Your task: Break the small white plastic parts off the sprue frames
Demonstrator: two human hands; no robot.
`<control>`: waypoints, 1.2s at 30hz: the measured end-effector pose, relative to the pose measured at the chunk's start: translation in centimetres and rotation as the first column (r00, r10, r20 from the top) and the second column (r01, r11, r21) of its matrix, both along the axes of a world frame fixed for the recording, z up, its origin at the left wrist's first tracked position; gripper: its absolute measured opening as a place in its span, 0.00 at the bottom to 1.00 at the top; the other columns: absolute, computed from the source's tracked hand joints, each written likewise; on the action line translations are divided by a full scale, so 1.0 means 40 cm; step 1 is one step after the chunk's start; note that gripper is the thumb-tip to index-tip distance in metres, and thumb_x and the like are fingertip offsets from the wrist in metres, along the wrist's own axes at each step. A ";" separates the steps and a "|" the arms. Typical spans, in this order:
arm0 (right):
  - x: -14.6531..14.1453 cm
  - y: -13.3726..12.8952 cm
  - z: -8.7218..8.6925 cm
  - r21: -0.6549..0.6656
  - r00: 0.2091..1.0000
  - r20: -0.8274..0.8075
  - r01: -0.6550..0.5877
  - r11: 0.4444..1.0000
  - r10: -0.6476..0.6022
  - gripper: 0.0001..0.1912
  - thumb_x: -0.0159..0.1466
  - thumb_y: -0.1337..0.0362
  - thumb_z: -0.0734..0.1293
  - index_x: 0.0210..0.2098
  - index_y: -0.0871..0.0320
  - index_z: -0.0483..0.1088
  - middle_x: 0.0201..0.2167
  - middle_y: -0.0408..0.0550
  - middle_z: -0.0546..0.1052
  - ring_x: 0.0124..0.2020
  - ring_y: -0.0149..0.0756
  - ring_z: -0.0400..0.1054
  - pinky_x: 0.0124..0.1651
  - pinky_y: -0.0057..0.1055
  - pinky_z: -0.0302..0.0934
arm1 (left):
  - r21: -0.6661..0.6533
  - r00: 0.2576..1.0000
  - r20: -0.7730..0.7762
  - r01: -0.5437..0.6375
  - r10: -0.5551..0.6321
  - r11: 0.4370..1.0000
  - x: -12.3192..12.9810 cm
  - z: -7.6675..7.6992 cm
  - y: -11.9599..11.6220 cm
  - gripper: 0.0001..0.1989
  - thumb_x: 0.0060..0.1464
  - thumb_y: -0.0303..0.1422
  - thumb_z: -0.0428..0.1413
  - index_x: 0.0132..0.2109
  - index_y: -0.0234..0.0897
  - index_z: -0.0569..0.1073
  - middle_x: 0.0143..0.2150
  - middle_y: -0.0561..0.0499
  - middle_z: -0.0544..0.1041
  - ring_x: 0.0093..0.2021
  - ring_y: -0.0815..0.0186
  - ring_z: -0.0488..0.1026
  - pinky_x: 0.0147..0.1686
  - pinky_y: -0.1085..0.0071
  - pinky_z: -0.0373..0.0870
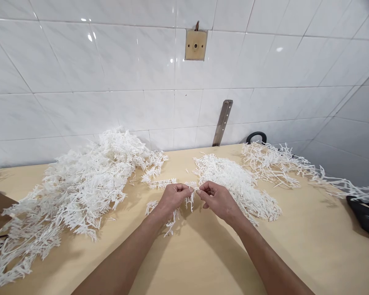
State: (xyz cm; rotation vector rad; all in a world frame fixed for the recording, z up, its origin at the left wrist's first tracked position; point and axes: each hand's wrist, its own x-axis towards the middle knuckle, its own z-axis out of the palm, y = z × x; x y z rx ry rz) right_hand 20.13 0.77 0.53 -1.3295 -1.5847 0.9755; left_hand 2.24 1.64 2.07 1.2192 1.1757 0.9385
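Observation:
My left hand [174,196] pinches a small white branched plastic sprig [190,201] between thumb and forefinger. Opposite it, my right hand [215,198] is closed in a pinch at the sprig's right end, the fingertips of both hands nearly meeting. Whether the right fingers grip the sprig itself or a tiny bit of it is hard to see. More loose white pieces [162,183] lie under and behind the left hand. Just beyond my right hand spreads a heap of thin white sprigs [226,172].
A large pile of white branched pieces [95,184] covers the left of the wooden table [184,262]. Stripped-looking white stems [273,164] lie at the right. Black-handled objects [365,215] sit at the right edge. A metal strip [223,123] leans against the tiled wall [160,61].

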 end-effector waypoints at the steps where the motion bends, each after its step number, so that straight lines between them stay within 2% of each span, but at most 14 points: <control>1: 0.000 -0.001 0.001 0.003 1.000 0.017 0.003 1.000 -0.003 0.13 0.61 0.53 0.67 0.31 0.56 0.70 0.28 0.44 0.73 0.28 0.34 0.68 0.28 0.32 0.71 | 0.017 1.000 -0.002 0.007 -0.007 1.000 0.001 0.001 -0.002 0.17 0.43 0.44 0.64 0.27 0.32 0.73 0.22 0.56 0.65 0.23 0.74 0.55 0.26 0.73 0.51; 5: -0.004 -0.003 0.009 -0.004 1.000 0.030 -0.002 1.000 0.002 0.13 0.61 0.53 0.67 0.31 0.56 0.70 0.29 0.45 0.74 0.30 0.35 0.69 0.28 0.31 0.70 | 0.065 0.999 0.032 0.035 -0.037 0.997 0.002 -0.005 -0.002 0.14 0.43 0.41 0.63 0.27 0.32 0.74 0.25 0.55 0.68 0.28 0.72 0.60 0.31 0.73 0.56; 9: -0.006 -0.003 0.010 0.015 1.000 0.027 -0.002 1.000 0.001 0.12 0.60 0.53 0.67 0.31 0.56 0.70 0.28 0.44 0.74 0.29 0.35 0.70 0.28 0.30 0.70 | -0.013 0.994 0.105 0.046 -0.044 0.999 0.002 -0.015 0.003 0.15 0.40 0.40 0.66 0.31 0.32 0.75 0.27 0.54 0.70 0.26 0.72 0.62 0.28 0.74 0.56; 12: -0.006 -0.001 0.004 0.011 0.999 0.040 0.026 1.000 -0.026 0.12 0.60 0.53 0.67 0.31 0.56 0.70 0.28 0.44 0.74 0.27 0.34 0.70 0.27 0.30 0.69 | -0.109 0.982 0.181 0.070 -0.050 0.992 0.002 -0.014 0.003 0.19 0.38 0.42 0.68 0.32 0.33 0.73 0.23 0.57 0.66 0.20 0.77 0.53 0.21 0.74 0.45; 14: -0.006 0.000 0.001 0.002 0.998 0.045 0.040 0.999 -0.040 0.12 0.60 0.54 0.67 0.31 0.56 0.70 0.28 0.44 0.74 0.26 0.34 0.70 0.27 0.30 0.69 | -0.131 0.975 0.216 0.079 -0.049 0.988 0.003 -0.009 0.000 0.21 0.39 0.46 0.69 0.29 0.34 0.70 0.19 0.61 0.59 0.17 0.78 0.46 0.20 0.73 0.38; 16: -0.006 0.000 -0.002 0.008 0.999 0.040 0.035 0.999 -0.035 0.11 0.60 0.54 0.67 0.31 0.56 0.70 0.28 0.44 0.74 0.26 0.34 0.71 0.27 0.30 0.68 | -0.136 0.972 0.231 0.068 -0.035 0.988 0.004 -0.004 -0.003 0.24 0.40 0.48 0.68 0.25 0.36 0.66 0.16 0.62 0.53 0.17 0.78 0.42 0.20 0.72 0.36; 20: -0.003 -0.001 -0.002 0.003 1.000 0.030 -0.006 1.000 0.006 0.11 0.60 0.54 0.67 0.31 0.56 0.71 0.27 0.43 0.75 0.25 0.33 0.71 0.28 0.29 0.68 | -0.130 0.982 0.191 0.012 0.013 0.991 0.008 -0.004 -0.007 0.24 0.39 0.47 0.68 0.23 0.36 0.64 0.15 0.62 0.54 0.17 0.77 0.45 0.20 0.72 0.37; 28: 0.006 -0.002 0.003 -0.037 0.996 0.068 -0.053 0.998 0.055 0.15 0.63 0.51 0.66 0.34 0.57 0.73 0.29 0.43 0.75 0.22 0.32 0.73 0.29 0.29 0.67 | 0.021 0.997 0.059 -0.060 0.058 0.998 0.010 -0.016 -0.002 0.18 0.42 0.44 0.65 0.23 0.34 0.70 0.18 0.58 0.63 0.20 0.75 0.53 0.22 0.73 0.48; 36: 0.009 0.004 -0.007 -0.071 0.996 0.084 -0.020 0.997 0.026 0.16 0.64 0.51 0.63 0.34 0.57 0.74 0.27 0.41 0.73 0.23 0.33 0.75 0.27 0.26 0.63 | -0.051 0.995 0.099 0.004 0.001 0.999 0.005 -0.015 -0.001 0.19 0.44 0.45 0.64 0.25 0.36 0.67 0.18 0.60 0.58 0.18 0.76 0.49 0.20 0.73 0.42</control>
